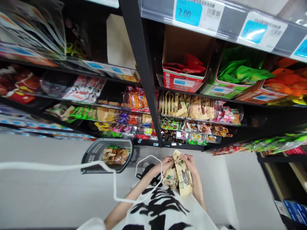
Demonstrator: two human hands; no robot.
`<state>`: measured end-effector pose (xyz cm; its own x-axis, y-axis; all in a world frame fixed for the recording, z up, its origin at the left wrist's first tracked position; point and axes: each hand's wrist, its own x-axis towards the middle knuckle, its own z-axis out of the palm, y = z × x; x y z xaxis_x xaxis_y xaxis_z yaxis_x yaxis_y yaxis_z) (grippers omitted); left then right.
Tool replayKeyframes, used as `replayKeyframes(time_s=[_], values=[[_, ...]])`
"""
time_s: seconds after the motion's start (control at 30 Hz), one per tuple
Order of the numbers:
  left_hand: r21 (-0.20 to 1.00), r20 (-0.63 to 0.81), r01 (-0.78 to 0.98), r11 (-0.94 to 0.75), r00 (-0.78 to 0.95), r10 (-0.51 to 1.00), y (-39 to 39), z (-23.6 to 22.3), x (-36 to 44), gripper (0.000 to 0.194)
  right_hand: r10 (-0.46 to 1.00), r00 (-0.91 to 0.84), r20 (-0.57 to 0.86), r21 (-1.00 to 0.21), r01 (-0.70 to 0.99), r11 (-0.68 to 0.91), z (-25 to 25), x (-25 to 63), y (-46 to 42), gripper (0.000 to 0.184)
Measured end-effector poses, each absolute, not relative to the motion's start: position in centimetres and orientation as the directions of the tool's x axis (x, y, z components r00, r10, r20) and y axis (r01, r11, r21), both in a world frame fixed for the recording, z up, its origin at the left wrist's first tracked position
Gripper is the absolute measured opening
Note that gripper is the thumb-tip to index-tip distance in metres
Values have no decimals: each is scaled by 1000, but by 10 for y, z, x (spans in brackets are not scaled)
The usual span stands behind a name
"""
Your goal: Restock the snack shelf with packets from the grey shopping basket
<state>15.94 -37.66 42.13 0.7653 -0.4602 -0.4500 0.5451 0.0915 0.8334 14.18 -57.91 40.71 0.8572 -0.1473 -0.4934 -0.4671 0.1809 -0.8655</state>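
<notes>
Low in front of my body, my left hand point(166, 163) grips the top of a beige printed snack bag point(170, 178). Overlapping it is a second beige snack bag point(184, 180) with a see-through window showing dark contents. My right hand point(190, 163) pinches that one near its upper edge, with the thumb on its front. Both bags hang down against my white and black shirt. Similar beige snack bags point(176, 103) stand upright in a clear bin on the shelf ahead.
A grey shopping basket point(96, 153) holding packets stands on the floor to my left. A white wire or cord point(72, 166) crosses the lower left of the view. A black shelf post point(147, 73) divides the racks. Red boxes point(183, 81) and green packets point(242, 72) fill shelves at right.
</notes>
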Motion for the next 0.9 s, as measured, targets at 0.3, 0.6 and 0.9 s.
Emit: replayKeyframes(time_s=[0.3,0.6,0.9], values=[[808,-457,467,358,882,-118,-389,416,174,52,-507,780,-366,-930,-288,227,401,130,-602,51],[873,-352,273,405,926,134,-393,427,218,47,-393,849,-354,-924,-250,291,422,138,-596,51],[874,-322,263,408,943,81,-391,433,230,49,-298,878,-376,-914,-298,276,425,131,-610,51]])
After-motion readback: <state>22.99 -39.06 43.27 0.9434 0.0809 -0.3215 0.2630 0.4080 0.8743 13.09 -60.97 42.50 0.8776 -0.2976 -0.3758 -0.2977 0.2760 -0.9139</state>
